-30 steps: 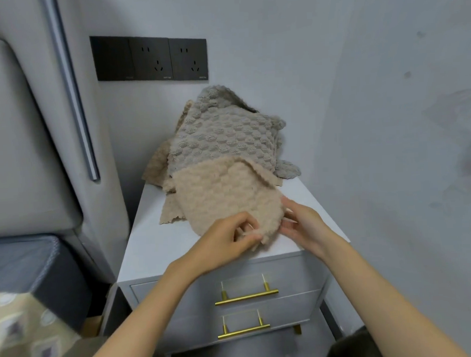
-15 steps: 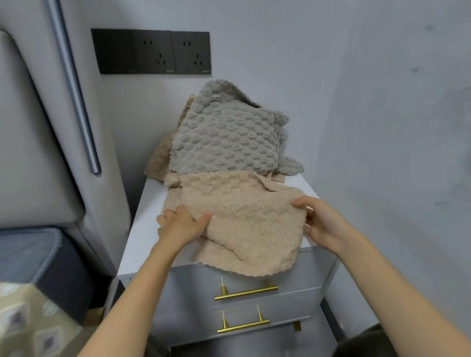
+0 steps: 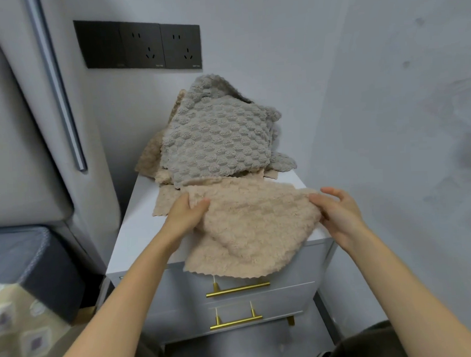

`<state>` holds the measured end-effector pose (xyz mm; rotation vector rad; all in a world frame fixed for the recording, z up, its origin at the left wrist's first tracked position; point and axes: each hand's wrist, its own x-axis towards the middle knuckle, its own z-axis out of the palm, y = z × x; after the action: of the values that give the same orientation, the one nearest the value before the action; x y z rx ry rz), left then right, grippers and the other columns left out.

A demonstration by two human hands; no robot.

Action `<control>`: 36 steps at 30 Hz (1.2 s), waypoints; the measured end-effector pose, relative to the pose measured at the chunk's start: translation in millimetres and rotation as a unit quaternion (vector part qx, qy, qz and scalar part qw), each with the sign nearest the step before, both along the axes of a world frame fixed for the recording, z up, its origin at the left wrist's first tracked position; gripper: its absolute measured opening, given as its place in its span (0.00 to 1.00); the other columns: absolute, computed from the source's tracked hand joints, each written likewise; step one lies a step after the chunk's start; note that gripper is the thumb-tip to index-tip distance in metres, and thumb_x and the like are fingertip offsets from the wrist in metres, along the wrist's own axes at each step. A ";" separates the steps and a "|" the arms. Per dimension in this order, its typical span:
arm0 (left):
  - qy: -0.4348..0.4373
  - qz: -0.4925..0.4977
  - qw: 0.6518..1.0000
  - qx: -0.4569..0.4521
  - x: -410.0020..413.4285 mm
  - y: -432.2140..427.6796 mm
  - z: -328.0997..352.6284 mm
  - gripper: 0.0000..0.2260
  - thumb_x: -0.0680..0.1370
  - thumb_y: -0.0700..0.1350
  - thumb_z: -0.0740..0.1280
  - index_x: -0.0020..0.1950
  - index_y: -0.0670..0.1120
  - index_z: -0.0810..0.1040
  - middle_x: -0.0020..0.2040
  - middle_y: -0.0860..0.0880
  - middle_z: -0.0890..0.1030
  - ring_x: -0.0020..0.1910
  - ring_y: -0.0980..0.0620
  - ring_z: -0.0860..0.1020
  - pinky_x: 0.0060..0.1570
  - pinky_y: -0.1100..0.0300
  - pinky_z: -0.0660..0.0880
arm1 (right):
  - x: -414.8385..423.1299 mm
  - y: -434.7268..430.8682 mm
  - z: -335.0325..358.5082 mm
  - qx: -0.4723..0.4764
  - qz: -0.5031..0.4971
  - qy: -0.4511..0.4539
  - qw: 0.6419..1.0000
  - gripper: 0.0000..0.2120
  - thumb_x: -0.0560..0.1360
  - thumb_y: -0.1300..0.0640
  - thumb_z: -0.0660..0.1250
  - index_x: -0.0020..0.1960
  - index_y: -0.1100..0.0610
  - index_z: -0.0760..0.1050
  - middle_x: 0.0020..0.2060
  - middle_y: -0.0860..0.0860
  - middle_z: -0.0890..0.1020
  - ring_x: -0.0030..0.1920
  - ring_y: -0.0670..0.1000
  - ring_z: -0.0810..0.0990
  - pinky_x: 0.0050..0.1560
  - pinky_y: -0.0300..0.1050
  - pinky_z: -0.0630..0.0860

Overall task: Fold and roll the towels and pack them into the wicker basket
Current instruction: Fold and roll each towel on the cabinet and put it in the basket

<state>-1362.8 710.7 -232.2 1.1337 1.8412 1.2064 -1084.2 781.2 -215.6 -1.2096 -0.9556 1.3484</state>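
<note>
A beige waffle towel (image 3: 248,229) lies spread across the top of the white nightstand (image 3: 130,233), its near edge hanging over the front. My left hand (image 3: 186,216) grips its left part, thumb over a fold. My right hand (image 3: 337,214) pinches its right corner near the nightstand's right edge. Behind it a grey waffle towel (image 3: 216,141) is heaped over something tall at the back, with more beige towel (image 3: 149,161) showing at its left side. No wicker basket can be seen; what the grey towel covers is hidden.
Two drawers with gold handles (image 3: 237,288) face me. A grey wall rises close on the right. Black wall sockets (image 3: 140,46) sit above the heap. A padded headboard (image 3: 14,135) and a dark bed corner (image 3: 28,260) stand at the left.
My hands have moved apart, left hand to the left and right hand to the right, spreading the beige towel wide. Its near edge now hangs over the nightstand's front.
</note>
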 end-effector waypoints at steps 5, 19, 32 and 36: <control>-0.037 0.044 0.996 0.073 -2.5 0.3 16.1 0.18 0.75 0.55 0.69 0.56 0.45 0.72 0.43 0.49 0.82 0.43 0.54 0.80 0.44 0.59 0.78 | 11.1 -4.3 8.6 0.082 -0.036 0.014 0.996 0.11 0.75 0.66 0.67 0.50 0.53 0.71 0.46 0.55 0.79 0.37 0.46 0.77 0.35 0.37 0.75; 0.098 -0.014 0.992 0.084 -31.7 -20.7 20.2 0.12 0.70 0.43 0.75 0.52 0.53 0.81 0.45 0.48 0.77 0.40 0.50 0.76 0.47 0.57 0.75 | 28.9 -10.2 5.3 0.053 0.109 -0.197 0.973 0.16 0.70 0.70 0.71 0.58 0.64 0.79 0.48 0.59 0.81 0.44 0.49 0.80 0.41 0.29 0.78; -0.054 -0.026 0.977 0.206 -8.5 -18.6 43.1 0.06 0.82 0.46 0.60 0.47 0.46 0.71 0.31 0.57 0.80 0.30 0.63 0.77 0.25 0.69 0.71 | 18.3 -12.1 20.0 0.234 0.010 -0.156 0.960 0.06 0.82 0.60 0.58 0.48 0.50 0.67 0.32 0.50 0.78 0.29 0.41 0.75 0.30 0.33 0.71; -0.020 -0.005 0.984 0.179 -8.1 -5.7 34.9 0.08 0.81 0.51 0.60 0.47 0.47 0.70 0.33 0.47 0.76 0.30 0.51 0.74 0.26 0.60 0.68 | 14.5 -1.8 13.6 0.237 -0.021 -0.210 0.948 0.06 0.81 0.56 0.60 0.47 0.45 0.67 0.32 0.48 0.77 0.32 0.47 0.72 0.33 0.41 0.69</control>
<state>-1370.9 705.0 -197.2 1.2948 1.6251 1.5866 -1069.8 779.4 -202.0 -1.1439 -1.4487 0.7652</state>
